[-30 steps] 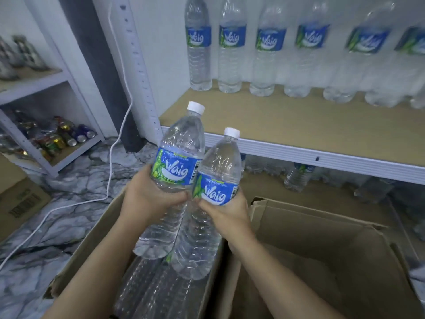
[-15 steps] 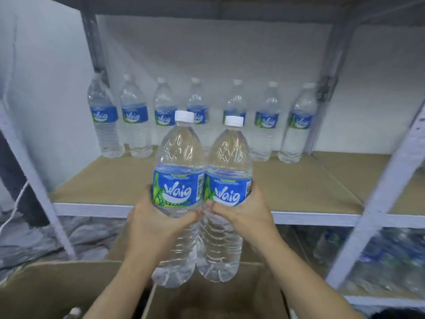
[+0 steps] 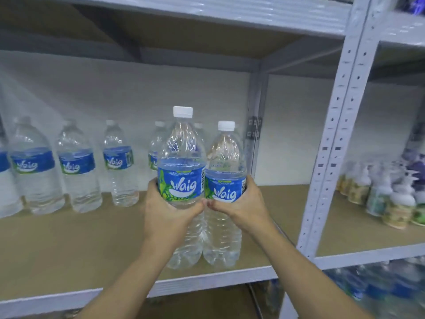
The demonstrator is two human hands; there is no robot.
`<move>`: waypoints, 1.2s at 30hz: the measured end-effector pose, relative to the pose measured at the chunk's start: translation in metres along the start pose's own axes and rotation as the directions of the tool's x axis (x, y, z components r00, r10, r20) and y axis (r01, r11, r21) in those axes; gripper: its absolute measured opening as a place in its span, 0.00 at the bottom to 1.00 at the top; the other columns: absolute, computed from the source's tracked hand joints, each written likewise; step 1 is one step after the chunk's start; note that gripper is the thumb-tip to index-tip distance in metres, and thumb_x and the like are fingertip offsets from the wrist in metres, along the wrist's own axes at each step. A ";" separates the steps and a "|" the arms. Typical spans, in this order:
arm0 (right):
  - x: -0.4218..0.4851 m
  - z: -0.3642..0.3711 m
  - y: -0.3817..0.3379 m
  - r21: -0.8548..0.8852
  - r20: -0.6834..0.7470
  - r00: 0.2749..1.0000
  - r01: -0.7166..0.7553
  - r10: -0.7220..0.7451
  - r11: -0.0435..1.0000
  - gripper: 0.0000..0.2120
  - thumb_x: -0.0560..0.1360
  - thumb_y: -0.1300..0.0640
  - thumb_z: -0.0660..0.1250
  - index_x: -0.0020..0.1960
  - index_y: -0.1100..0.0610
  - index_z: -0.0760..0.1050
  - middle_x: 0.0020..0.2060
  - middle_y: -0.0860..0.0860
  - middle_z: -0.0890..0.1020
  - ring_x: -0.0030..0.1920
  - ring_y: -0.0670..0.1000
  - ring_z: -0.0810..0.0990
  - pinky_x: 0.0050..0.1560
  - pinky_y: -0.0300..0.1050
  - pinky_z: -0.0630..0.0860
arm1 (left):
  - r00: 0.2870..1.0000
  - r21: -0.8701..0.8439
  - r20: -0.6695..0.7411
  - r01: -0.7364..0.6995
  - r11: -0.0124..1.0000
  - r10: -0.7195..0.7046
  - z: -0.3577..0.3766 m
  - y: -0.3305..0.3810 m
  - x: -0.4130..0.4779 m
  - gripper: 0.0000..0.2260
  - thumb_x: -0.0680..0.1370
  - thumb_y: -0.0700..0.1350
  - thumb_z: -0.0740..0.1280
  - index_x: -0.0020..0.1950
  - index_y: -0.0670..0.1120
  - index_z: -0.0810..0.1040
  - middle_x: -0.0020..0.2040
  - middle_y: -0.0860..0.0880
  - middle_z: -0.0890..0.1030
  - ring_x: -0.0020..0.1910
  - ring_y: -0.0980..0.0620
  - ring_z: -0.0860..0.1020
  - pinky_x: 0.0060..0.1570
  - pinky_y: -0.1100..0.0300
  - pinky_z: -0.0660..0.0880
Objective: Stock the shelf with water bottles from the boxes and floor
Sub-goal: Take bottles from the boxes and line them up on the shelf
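Grey metal shelving (image 3: 340, 125), perforated uprights, pale flat beams; each shelf board (image 3: 69, 245) is matte tan, like pressed fibreboard, bare across most of its front. White wall behind.

Item one: bottle in my left hand (image 3: 165, 217). This left bottle (image 3: 182, 180) is clear ribbed plastic, tall and cylindrical with a rounded shoulder, a white screw cap, and a glossy blue and green "Waig" label. Long axis upright, cap at top, label facing me. My fingers wrap fully around the label band and the thumb crosses the front below it.

Item two: bottle in my right hand (image 3: 243, 203). This right bottle (image 3: 224, 192) is of the same make and shape, its cap sitting a little lower than the other. Upright too, cap up, label toward me. Grip is closed around the label, thumb across the front.

Both bottles stand side by side, walls touching, and my two thumbs nearly meet between them. Their lobed bases are over the front part of the shelf board, near its edge; I cannot tell whether they rest on it or hang just above.

Item three: back row of bottles (image 3: 76, 166), same type, upright along the wall, left of and behind my pair, somewhat blurred.

Item four: small pump bottles (image 3: 391, 199) in the next bay to the right, blurred, white tops, patterned bodies.

Item five: lower shelf, right, blurred clear bottles with blue labels (image 3: 379, 286).
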State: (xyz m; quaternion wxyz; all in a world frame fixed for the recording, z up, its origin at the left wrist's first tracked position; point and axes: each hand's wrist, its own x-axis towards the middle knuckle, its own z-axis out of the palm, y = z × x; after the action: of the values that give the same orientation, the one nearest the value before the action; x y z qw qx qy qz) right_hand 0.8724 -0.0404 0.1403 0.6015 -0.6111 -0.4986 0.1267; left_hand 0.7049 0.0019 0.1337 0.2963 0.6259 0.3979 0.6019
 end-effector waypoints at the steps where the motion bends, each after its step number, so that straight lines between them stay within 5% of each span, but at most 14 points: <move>1: 0.008 -0.003 0.004 -0.013 -0.012 1.000 0.006 -0.006 1.000 0.41 0.51 0.46 0.85 0.59 0.48 0.71 0.51 0.43 0.83 0.51 0.42 0.82 0.56 0.48 0.80 | 1.000 -0.011 0.000 0.003 1.000 -0.003 0.011 -0.002 0.005 0.33 0.57 0.46 0.83 0.56 0.51 0.72 0.47 0.57 0.82 0.46 0.62 0.80 0.43 0.67 0.74; 5: 0.040 -0.009 0.024 0.005 -0.023 1.000 -0.018 0.018 1.000 0.40 0.53 0.51 0.86 0.60 0.49 0.71 0.48 0.42 0.83 0.47 0.40 0.83 0.50 0.41 0.80 | 1.000 -0.010 0.005 -0.018 1.000 0.018 0.046 -0.012 0.024 0.32 0.57 0.47 0.83 0.56 0.51 0.71 0.48 0.58 0.81 0.48 0.60 0.80 0.49 0.62 0.75; 15: 0.113 0.000 0.091 0.008 -0.205 0.976 -0.077 0.077 0.997 0.41 0.56 0.55 0.84 0.64 0.52 0.69 0.53 0.47 0.81 0.51 0.48 0.82 0.56 0.48 0.79 | 0.995 0.042 -0.014 -0.099 0.994 0.099 0.081 -0.034 0.051 0.36 0.57 0.50 0.83 0.60 0.48 0.72 0.52 0.55 0.80 0.51 0.55 0.79 0.50 0.64 0.72; 19: 0.127 0.003 0.113 0.050 -0.165 0.984 -0.060 0.067 0.997 0.38 0.56 0.56 0.84 0.61 0.51 0.69 0.51 0.47 0.82 0.50 0.48 0.82 0.56 0.52 0.80 | 0.996 0.041 -0.025 -0.082 0.996 0.083 0.080 -0.041 0.056 0.35 0.58 0.51 0.83 0.60 0.50 0.71 0.53 0.55 0.80 0.51 0.57 0.78 0.49 0.70 0.70; 25: 0.141 -0.001 0.127 0.032 -0.026 0.998 -0.052 0.053 0.998 0.41 0.54 0.52 0.84 0.61 0.47 0.66 0.50 0.45 0.82 0.51 0.47 0.83 0.57 0.53 0.80 | 0.993 0.086 -0.068 -0.089 0.992 0.095 0.069 -0.049 0.061 0.34 0.57 0.52 0.83 0.56 0.52 0.69 0.53 0.53 0.80 0.52 0.52 0.79 0.55 0.56 0.75; 31: 0.156 -0.005 0.130 0.034 0.067 0.997 -0.040 0.037 0.999 0.41 0.61 0.60 0.83 0.66 0.52 0.64 0.54 0.47 0.81 0.54 0.45 0.81 0.61 0.49 0.78 | 0.995 0.066 -0.048 -0.081 0.994 0.085 0.059 -0.050 0.062 0.34 0.58 0.50 0.83 0.57 0.50 0.70 0.51 0.55 0.80 0.46 0.65 0.78 0.46 0.71 0.71; 36: 0.161 -0.011 0.133 0.037 0.162 0.981 -0.109 0.102 0.993 0.48 0.56 0.51 0.84 0.70 0.48 0.62 0.58 0.44 0.81 0.59 0.47 0.80 0.66 0.54 0.74 | 0.994 0.062 -0.058 -0.090 0.994 0.094 0.057 -0.052 0.062 0.32 0.58 0.47 0.83 0.56 0.51 0.70 0.46 0.63 0.77 0.40 0.77 0.75 0.39 0.82 0.68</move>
State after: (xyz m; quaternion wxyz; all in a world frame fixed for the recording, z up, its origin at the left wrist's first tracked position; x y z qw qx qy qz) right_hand 1.0176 0.1048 0.1003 0.5657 -0.6108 -0.5092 0.2185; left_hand 0.7518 0.0877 0.1155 0.2374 0.6332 0.3952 0.6217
